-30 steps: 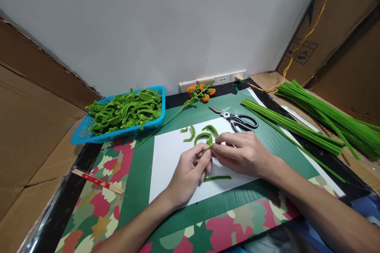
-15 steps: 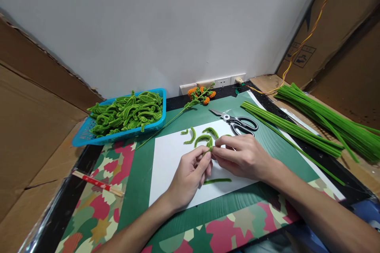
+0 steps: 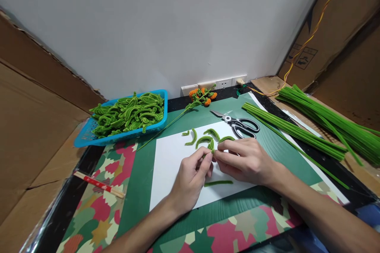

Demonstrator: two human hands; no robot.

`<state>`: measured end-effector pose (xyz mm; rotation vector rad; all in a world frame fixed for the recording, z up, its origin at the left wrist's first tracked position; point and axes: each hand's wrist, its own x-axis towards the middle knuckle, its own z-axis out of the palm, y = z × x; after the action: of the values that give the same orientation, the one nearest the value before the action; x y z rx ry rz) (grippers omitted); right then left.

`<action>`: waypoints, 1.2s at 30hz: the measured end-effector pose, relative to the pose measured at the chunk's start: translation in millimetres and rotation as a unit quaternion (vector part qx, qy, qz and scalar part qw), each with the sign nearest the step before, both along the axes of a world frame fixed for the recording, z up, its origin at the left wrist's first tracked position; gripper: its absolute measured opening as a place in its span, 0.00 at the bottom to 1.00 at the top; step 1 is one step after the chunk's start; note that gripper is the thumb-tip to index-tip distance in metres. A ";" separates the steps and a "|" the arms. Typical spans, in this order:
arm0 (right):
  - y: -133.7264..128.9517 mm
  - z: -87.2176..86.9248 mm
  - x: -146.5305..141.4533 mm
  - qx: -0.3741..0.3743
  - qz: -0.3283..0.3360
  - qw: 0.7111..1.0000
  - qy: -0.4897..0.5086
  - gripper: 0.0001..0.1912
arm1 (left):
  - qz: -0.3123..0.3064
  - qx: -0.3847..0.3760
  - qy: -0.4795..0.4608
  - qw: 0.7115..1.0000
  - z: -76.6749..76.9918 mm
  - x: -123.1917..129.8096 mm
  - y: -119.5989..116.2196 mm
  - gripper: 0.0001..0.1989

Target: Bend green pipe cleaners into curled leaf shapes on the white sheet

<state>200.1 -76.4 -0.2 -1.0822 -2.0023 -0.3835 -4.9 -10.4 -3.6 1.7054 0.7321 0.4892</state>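
Note:
My left hand (image 3: pixel 192 176) pinches a small green pipe cleaner piece (image 3: pixel 211 145) between thumb and forefinger, above the white paper (image 3: pixel 166 166). My right hand (image 3: pixel 247 160) is closed at the same piece, its fingertips meeting the left ones; the fingers cover much of it. Curved pipe cleaner pieces (image 3: pixel 194 136) lie on the paper just beyond my hands. A short straight pipe cleaner (image 3: pixel 219 183) rests nearer to me, below the fingers.
Scissors (image 3: pixel 237 121) lie behind my right hand. Back left stands a blue basket (image 3: pixel 165 106) full of bent green pieces. An orange-flowered stem (image 3: pixel 190 106) leans by it. Long green pipe cleaners (image 3: pixel 293 132) lie right, wrapped chopsticks (image 3: pixel 99 184) left.
My right fingers have dropped slightly, and more of a curved green piece behind them shows. Both hands stay together at the small piece. The view has shifted a little.

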 end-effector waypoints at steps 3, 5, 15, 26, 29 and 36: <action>-0.1 -0.7 -0.3 0.005 0.007 1.000 0.003 0.07 | -0.001 0.002 0.004 1.000 -0.7 -0.9 -0.3 0.20; -0.2 -1.1 -0.7 0.009 0.009 1.000 0.005 0.07 | -0.004 0.009 0.007 1.000 -0.5 -1.4 -0.6 0.20; -0.6 -1.8 -2.5 0.004 0.001 1.000 -0.014 0.08 | -0.008 0.013 0.006 1.000 -0.8 -3.6 1.0 0.23; -0.1 -2.5 -1.6 0.012 -0.007 1.000 -0.014 0.08 | 0.005 -0.023 -0.013 1.000 -0.9 -1.9 1.2 0.21; -0.5 -1.1 -1.1 0.007 -0.013 1.000 -0.019 0.08 | 0.014 -0.044 -0.020 0.999 0.0 -0.5 0.5 0.20; 0.5 2.3 -0.2 0.009 -0.028 1.000 -0.011 0.07 | 0.076 -0.039 -0.041 0.995 -0.9 2.3 1.1 0.17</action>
<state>199.9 -75.9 2.0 -1.1285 -1.9885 -0.4436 -2.6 -9.3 -4.4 1.5539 0.8139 0.6250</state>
